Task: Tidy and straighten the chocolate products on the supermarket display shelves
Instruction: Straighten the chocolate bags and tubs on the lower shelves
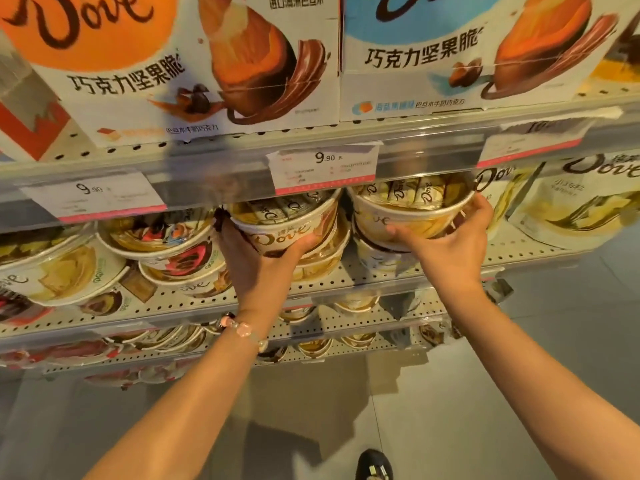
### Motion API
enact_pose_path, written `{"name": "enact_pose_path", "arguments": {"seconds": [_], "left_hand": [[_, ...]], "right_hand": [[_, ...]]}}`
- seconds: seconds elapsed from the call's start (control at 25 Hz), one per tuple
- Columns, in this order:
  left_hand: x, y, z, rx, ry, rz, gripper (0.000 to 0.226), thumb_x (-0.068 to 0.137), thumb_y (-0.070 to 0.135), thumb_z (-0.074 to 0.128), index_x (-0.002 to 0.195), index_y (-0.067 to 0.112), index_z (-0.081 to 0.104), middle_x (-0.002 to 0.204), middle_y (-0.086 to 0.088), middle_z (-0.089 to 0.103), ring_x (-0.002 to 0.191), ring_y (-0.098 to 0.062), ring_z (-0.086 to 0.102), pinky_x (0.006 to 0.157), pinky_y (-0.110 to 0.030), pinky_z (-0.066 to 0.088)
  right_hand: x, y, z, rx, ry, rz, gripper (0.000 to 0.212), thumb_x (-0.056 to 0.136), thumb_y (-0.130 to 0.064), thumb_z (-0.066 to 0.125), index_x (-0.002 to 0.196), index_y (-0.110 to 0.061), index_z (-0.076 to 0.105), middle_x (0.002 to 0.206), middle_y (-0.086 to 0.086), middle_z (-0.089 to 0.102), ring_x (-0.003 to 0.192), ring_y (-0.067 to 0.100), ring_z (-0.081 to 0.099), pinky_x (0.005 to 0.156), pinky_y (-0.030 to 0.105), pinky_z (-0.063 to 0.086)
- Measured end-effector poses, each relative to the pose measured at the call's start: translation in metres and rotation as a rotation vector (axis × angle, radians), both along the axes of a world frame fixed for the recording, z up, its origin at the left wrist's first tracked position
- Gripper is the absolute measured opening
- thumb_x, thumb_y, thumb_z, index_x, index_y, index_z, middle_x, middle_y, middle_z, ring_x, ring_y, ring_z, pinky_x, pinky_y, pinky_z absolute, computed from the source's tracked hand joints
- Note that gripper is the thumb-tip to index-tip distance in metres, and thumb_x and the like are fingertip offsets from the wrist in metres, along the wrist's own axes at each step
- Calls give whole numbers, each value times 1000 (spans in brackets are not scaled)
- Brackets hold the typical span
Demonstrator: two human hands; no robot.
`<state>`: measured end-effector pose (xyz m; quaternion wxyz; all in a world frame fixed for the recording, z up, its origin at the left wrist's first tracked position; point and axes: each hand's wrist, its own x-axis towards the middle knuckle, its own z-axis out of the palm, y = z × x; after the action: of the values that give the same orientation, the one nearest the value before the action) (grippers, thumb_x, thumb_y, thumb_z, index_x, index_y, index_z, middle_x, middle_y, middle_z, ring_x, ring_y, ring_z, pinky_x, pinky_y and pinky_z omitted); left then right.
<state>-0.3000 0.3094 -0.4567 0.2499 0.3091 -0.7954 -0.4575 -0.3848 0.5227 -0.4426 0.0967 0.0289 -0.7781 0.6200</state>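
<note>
Left hand [258, 258] grips one tub [287, 225]; right hand [450, 244] grips a second tub [408, 211]. Both tubs sit just below the price tag [325, 168], atop stacked tubs.

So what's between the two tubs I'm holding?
Nothing: the head view shows only a dark gap between the left tub and the right tub.

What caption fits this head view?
Left hand and right hand each grip a Dove chocolate tub atop shelf stacks.
</note>
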Motion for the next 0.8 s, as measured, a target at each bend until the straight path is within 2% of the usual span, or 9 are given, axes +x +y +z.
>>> {"name": "enact_pose_path", "arguments": {"seconds": [0.08, 0.2, 0.28, 0.36, 0.44, 0.52, 0.6, 0.72, 0.8], "left_hand": [[7, -5, -2, -10, 85, 12, 110, 55, 60, 78, 142, 15, 27, 145, -2, 38, 134, -13, 36, 112, -32, 29], [15, 2, -4, -3, 108, -5, 100, 61, 53, 76, 140, 12, 30, 140, 0, 42, 127, -7, 41, 106, -19, 33], [12, 13, -5, -23, 120, -25, 111, 54, 54, 78, 142, 14, 23, 137, 6, 37, 123, -1, 37, 98, -7, 28], [3, 22, 0, 57, 172, -11, 124, 45, 53, 84, 143, 22, 14, 142, 1, 33, 127, -5, 33, 102, -14, 27], [-9, 26, 6, 122, 202, 41, 132, 40, 51, 88, 143, 28, 9, 146, -1, 29, 124, -1, 28, 96, -7, 21], [-18, 26, 6, 117, 201, 99, 132, 38, 52, 88, 142, 25, 12, 140, 0, 35, 113, 1, 28, 77, 3, 17], [-22, 24, 5, 92, 172, 139, 128, 38, 59, 85, 139, 21, 17, 126, 3, 40, 107, 0, 31, 71, 7, 15], [-17, 26, 2, 25, 79, 130, 131, 40, 81, 65, 139, 11, 16, 131, 0, 34, 107, 5, 20, 85, 9, 9], [-12, 21, 1, -52, 136, 88, 129, 42, 78, 65, 138, 4, 21, 135, -5, 39, 111, 5, 27, 86, 12, 10]], "right_hand": [[-2, 6, 1, -20, -17, 64, 105, 52, -29, 89, 135, -15, 27, 115, -16, 49, 102, -9, 51, 86, 5, 44], [-1, 8, 4, 6, -20, 98, 105, 52, -33, 87, 136, -16, 26, 122, -10, 48, 107, -4, 50, 94, 14, 45], [3, 7, 0, 31, 3, 84, 108, 54, -37, 87, 140, -18, 23, 133, -6, 42, 119, 6, 45, 105, 28, 40], [9, 1, -7, 61, 32, 38, 117, 52, -40, 87, 144, -18, 17, 142, 0, 32, 130, 14, 36, 112, 35, 32], [12, -6, -11, 48, 31, 10, 128, 46, -45, 88, 146, -20, 11, 146, 2, 25, 135, 16, 30, 114, 36, 28], [11, -12, -12, 16, 25, -17, 134, 40, -50, 87, 146, -21, 10, 146, 2, 25, 135, 14, 30, 113, 31, 28], [8, -15, -13, 1, 30, -48, 132, 40, -49, 88, 144, -18, 14, 143, -1, 31, 131, 12, 35, 110, 25, 32], [4, -13, -15, -7, 18, -74, 112, 40, -46, 90, 130, -22, 28, 118, -22, 43, 108, -5, 48, 90, 1, 37], [1, -8, -18, 8, 1, -77, 108, 39, -48, 89, 126, -23, 30, 114, -23, 44, 102, -11, 47, 81, -5, 33]]}}
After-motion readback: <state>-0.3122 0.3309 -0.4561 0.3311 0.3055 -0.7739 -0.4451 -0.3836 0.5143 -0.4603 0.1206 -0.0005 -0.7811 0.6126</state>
